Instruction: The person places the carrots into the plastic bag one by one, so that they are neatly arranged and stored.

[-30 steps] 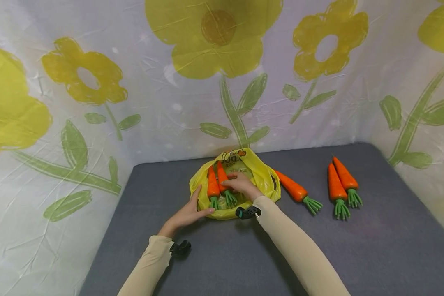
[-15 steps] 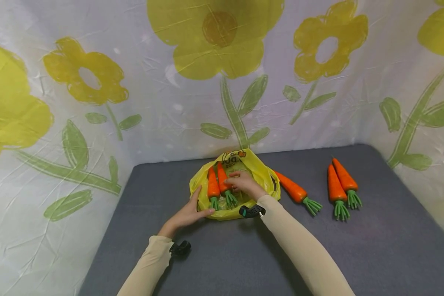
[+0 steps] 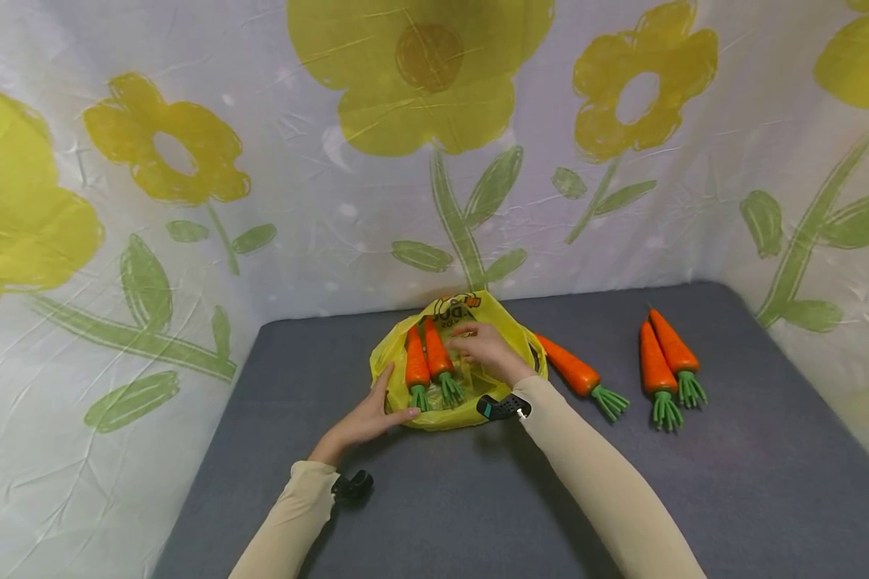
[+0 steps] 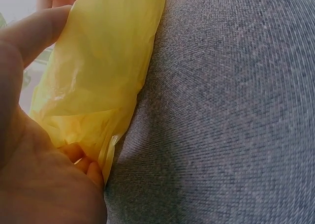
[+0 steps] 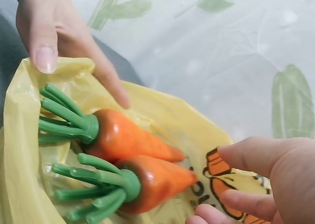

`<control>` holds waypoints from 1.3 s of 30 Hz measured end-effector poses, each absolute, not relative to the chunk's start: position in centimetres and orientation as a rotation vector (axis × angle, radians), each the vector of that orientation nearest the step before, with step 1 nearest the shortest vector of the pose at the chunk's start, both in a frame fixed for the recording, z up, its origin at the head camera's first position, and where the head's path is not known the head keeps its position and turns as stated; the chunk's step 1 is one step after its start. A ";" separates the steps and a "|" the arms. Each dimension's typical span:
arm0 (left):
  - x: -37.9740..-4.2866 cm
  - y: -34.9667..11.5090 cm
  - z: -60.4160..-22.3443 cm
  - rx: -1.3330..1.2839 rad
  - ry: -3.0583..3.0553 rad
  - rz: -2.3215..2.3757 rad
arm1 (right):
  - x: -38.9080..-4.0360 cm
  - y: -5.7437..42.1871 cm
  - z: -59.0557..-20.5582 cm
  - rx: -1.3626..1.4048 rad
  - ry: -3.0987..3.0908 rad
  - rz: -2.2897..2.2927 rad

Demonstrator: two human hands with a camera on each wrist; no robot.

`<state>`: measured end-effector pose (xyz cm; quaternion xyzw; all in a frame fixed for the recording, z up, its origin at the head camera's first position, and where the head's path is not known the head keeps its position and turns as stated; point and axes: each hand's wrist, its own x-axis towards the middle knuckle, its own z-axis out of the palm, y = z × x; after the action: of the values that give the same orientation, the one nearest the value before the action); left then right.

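Observation:
A yellow plastic bag (image 3: 503, 326) lies with its mouth open on the grey table. Inside it, side by side, are two toy carrots: the left carrot (image 3: 416, 360) and the right carrot (image 3: 437, 351), green tops toward me. My left hand (image 3: 364, 416) grips the bag's near left rim, thumb at the edge; in the left wrist view its fingers curl against the yellow plastic (image 4: 106, 56). Over the bag's opening hovers my right hand (image 3: 488, 351), fingers relaxed and holding nothing. In the right wrist view its fingers (image 5: 251, 155) are apart from the carrot tips.
Another carrot (image 3: 570, 366) lies just right of the bag, its tip against or behind the bag's side. Farther right, two carrots lie together, one carrot (image 3: 655, 358) touching the other carrot (image 3: 675, 342). A flower-printed cloth (image 3: 304, 193) stands behind the grey table (image 3: 420, 515).
My right hand has let go of the right-hand carrot in the bag and drawn back to the right and slightly up. The left hand stays at the bag's rim.

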<state>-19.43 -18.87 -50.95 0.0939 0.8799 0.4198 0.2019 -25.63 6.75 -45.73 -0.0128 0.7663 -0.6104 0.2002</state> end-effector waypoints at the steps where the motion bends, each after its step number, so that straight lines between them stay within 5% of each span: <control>1: -19.4 -18.9 -50.9 0.260 2.458 1.171 | -25.6 6.9 -45.6 -0.039 2.150 -1.700; 25: -19.4 -18.9 -50.9 0.267 2.468 1.141 | -25.4 13.3 -39.3 -0.107 2.226 -1.663; 39: -19.3 -18.9 -51.1 0.261 2.469 1.149 | -24.3 19.6 -38.9 -0.108 2.278 -1.642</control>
<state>-19.33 -18.93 -51.07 0.0935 0.8839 0.4116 0.2015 -24.33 19.55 -38.90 -0.0377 0.7995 -0.5763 0.1652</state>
